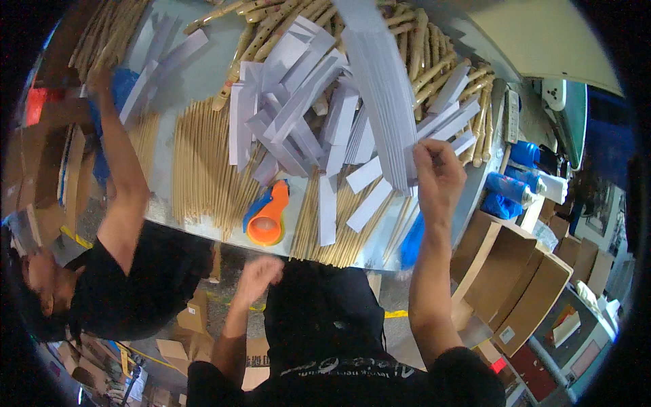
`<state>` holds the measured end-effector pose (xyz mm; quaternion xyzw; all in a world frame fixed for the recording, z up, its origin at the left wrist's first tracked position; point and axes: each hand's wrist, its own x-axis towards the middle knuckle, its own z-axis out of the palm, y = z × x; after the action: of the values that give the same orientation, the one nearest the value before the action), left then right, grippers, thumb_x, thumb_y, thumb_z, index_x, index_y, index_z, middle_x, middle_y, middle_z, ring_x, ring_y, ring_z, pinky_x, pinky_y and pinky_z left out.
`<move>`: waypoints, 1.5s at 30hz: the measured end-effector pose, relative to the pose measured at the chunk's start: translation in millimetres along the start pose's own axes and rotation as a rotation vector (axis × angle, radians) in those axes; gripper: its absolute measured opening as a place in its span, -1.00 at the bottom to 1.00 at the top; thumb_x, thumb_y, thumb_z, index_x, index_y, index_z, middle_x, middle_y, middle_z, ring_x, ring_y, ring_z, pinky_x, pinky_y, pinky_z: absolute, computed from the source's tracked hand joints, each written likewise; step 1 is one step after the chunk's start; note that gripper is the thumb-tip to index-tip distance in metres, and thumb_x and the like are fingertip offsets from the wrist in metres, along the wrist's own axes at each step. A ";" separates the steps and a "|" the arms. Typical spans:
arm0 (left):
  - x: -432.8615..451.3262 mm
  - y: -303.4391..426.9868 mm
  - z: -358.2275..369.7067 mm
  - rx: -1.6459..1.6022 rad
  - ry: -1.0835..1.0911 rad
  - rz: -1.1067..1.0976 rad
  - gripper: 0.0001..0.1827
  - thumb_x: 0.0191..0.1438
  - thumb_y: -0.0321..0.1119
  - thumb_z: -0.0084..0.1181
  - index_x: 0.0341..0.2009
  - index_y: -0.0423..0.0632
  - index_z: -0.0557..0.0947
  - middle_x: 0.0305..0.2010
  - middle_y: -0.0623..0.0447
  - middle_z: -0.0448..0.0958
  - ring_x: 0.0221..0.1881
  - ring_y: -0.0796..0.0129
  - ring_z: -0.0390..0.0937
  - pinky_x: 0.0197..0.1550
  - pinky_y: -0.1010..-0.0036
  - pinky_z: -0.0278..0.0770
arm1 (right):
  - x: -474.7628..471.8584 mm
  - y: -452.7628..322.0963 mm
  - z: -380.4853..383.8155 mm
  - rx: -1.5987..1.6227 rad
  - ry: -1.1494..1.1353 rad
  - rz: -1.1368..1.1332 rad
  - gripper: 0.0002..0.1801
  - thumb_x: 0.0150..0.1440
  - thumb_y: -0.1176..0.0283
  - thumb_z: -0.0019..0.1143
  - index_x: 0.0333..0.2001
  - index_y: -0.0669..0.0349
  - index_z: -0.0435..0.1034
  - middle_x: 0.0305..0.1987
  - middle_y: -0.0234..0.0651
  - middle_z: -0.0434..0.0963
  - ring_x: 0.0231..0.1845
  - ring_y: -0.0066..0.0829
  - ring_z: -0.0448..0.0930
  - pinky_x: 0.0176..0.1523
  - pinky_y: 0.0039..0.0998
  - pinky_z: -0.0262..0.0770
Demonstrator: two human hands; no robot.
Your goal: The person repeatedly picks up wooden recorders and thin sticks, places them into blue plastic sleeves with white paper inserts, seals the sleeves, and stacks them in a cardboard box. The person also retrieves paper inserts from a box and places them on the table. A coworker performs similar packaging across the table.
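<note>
My right hand (440,170) is raised at the lower right edge of a long stack of folded white paper strips (384,102), its fingers pinched together at the stack's corner. Whether it grips the stack or a single strip cannot be told. My left hand (260,274), slightly blurred, hangs just off the table's near edge with curled fingers; nothing shows in it. Above it an orange and blue tape dispenser (265,227) lies on the table. Thin wooden sticks (201,168) are spread in rows, with more sticks (338,224) nearer me. Loose folded white papers (300,102) lie heaped in the middle.
Varnished wooden flutes (432,56) are piled along the far side. A co-worker's arm (122,157) reaches over the table at left, by more sticks. Spray cans (508,187) and a power strip (511,117) are at right, above open cardboard boxes (508,274).
</note>
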<state>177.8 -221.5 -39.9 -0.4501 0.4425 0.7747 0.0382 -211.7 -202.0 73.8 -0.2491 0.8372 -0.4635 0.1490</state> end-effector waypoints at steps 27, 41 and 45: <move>164.4 -330.3 -27.4 0.633 0.322 -0.285 -0.67 0.18 -0.32 -0.02 0.00 -0.20 0.46 -0.07 -0.12 0.46 -0.14 0.23 0.44 -0.12 0.31 0.46 | -6.9 87.8 -29.7 -0.040 -0.213 -0.241 -0.79 0.18 0.62 -0.03 -0.12 0.33 0.48 -0.15 -0.32 0.58 -0.09 -0.57 0.53 0.02 -0.56 0.41; 60.2 -231.9 47.5 0.331 0.595 0.410 -0.84 0.19 -0.46 -0.01 -0.17 -0.26 0.52 -0.27 0.06 0.52 -0.24 0.44 0.45 -0.15 0.51 0.43 | -234.1 258.2 -144.4 -0.652 0.196 -0.056 -0.63 0.08 0.33 0.18 -0.05 0.25 0.37 -0.03 -0.10 0.48 0.02 -0.05 0.46 -0.01 -0.15 0.46; 23.8 -202.7 114.6 0.379 0.543 0.687 -0.82 0.18 -0.50 0.03 -0.12 -0.24 0.54 -0.20 0.07 0.51 -0.17 0.43 0.45 -0.07 0.54 0.40 | -237.1 280.9 -148.2 -0.673 0.102 0.326 -0.55 0.09 0.24 0.19 -0.05 0.31 0.31 0.06 0.04 0.43 0.10 -0.01 0.43 0.04 -0.11 0.42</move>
<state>180.4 -24.4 -166.1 -0.4490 0.6931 0.5026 -0.2557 -164.2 159.0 -82.7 -0.1241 0.9776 -0.1447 0.0887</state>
